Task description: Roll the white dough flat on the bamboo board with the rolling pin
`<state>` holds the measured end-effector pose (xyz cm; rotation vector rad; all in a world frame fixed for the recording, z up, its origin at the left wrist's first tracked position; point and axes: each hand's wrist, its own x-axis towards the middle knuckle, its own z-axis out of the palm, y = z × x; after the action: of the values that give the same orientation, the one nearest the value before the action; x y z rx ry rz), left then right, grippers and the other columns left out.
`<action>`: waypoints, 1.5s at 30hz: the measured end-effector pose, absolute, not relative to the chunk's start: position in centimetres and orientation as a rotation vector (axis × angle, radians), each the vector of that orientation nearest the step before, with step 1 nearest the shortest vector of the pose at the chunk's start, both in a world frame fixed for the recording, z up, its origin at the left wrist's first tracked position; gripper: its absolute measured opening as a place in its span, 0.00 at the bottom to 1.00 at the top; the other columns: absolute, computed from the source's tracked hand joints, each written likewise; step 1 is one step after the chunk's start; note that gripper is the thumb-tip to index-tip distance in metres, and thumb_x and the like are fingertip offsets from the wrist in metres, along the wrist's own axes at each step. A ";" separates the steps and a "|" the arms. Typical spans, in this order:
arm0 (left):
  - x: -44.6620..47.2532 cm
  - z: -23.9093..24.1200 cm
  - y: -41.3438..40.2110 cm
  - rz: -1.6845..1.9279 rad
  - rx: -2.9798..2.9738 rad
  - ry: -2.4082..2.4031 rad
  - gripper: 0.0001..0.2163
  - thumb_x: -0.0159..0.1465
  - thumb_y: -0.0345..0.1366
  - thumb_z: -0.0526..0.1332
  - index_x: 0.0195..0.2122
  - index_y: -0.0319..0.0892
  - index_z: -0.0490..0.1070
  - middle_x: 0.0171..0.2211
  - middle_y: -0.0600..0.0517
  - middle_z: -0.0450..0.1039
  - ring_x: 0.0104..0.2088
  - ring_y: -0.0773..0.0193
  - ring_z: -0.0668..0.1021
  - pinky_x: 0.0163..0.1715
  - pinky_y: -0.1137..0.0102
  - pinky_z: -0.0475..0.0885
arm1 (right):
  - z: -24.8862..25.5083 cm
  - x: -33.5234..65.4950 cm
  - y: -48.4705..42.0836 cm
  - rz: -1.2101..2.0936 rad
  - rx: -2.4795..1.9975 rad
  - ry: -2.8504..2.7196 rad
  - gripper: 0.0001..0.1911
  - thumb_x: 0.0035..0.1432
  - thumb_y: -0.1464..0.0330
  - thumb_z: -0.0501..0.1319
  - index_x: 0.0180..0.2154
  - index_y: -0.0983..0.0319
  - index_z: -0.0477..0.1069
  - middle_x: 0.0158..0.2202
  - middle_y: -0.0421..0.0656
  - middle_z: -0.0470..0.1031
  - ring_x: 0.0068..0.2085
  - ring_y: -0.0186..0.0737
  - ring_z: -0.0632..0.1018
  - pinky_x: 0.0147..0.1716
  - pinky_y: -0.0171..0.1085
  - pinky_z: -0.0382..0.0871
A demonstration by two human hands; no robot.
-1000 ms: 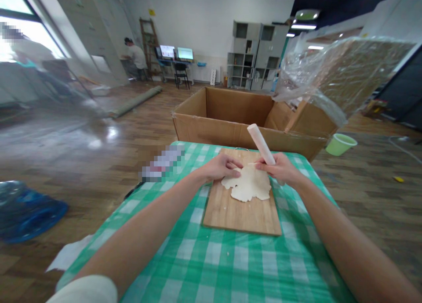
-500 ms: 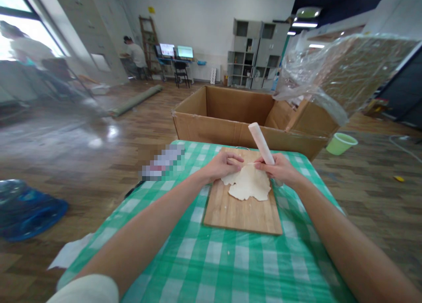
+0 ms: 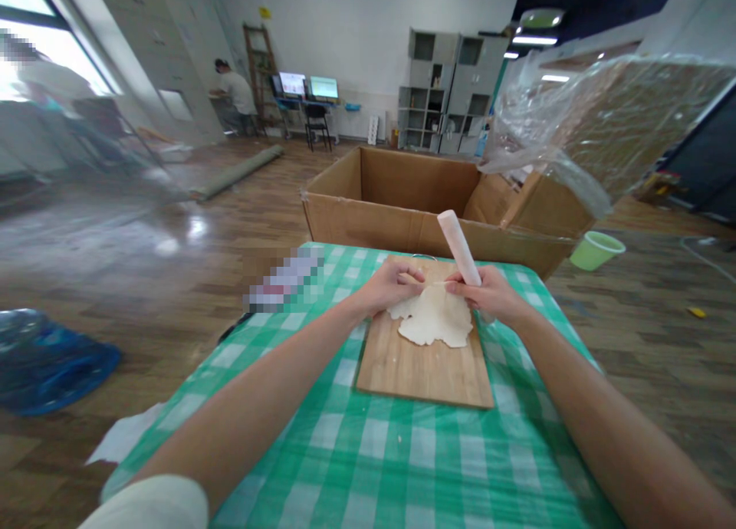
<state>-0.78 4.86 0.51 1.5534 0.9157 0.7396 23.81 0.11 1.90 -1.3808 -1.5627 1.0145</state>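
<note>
A flat, ragged sheet of pale dough (image 3: 432, 320) lies on a wooden cutting board (image 3: 422, 364) on the green checked tablecloth (image 3: 368, 452). My left hand (image 3: 392, 284) pinches the dough's far left edge and lifts it a little. My right hand (image 3: 488, 294) is closed around a white rolling pin (image 3: 457, 245) that sticks up and away, while its fingertips also pinch the dough's far right edge.
A large open cardboard box (image 3: 414, 199) stands just beyond the table. Clear plastic wrap (image 3: 580, 123) hangs at the upper right. A green bucket (image 3: 596, 251) sits on the wood floor at the right, a blue bag (image 3: 46, 356) at the left. A person sits far off at desks.
Both hands have raised the dough's far edge slightly off the board. The rolling pin has stayed in my right hand.
</note>
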 end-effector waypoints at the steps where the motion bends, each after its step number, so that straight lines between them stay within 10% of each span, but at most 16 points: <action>1: -0.8 0.4 4.9 0.738 1.553 0.928 0.11 0.59 0.36 0.72 0.42 0.40 0.78 0.31 0.49 0.81 0.27 0.64 0.80 0.25 0.74 0.70 | 2.1 23.7 0.0 1.012 -1.363 -1.564 0.26 0.48 0.50 0.76 0.38 0.66 0.83 0.22 0.37 0.69 0.22 0.31 0.64 0.21 0.35 0.55; 25: -0.6 0.5 4.3 0.667 1.758 0.837 0.19 0.58 0.33 0.69 0.51 0.34 0.79 0.30 0.48 0.79 0.25 0.66 0.76 0.24 0.73 0.67 | 2.7 22.4 -0.5 0.928 -1.397 -1.538 0.25 0.49 0.49 0.74 0.36 0.64 0.81 0.21 0.36 0.66 0.22 0.32 0.64 0.21 0.36 0.54; 36: -0.2 0.0 4.8 0.691 1.974 0.768 0.20 0.65 0.52 0.66 0.25 0.41 0.73 0.22 0.55 0.65 0.24 0.69 0.66 0.23 0.72 0.55 | 2.4 22.1 -0.7 0.837 -1.446 -1.821 0.22 0.55 0.49 0.69 0.28 0.62 0.78 0.21 0.37 0.62 0.24 0.32 0.60 0.22 0.35 0.49; 45: 0.0 -0.2 4.6 0.759 2.043 0.808 0.14 0.63 0.40 0.66 0.23 0.42 0.67 0.22 0.56 0.63 0.26 0.67 0.66 0.26 0.71 0.56 | 2.7 21.8 -1.1 0.858 -1.436 -1.896 0.22 0.52 0.53 0.72 0.21 0.60 0.70 0.22 0.37 0.61 0.26 0.33 0.58 0.25 0.35 0.50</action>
<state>0.04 4.58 -0.15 2.0429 0.8080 0.7585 21.78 -1.05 2.72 -1.4356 -1.8958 0.8582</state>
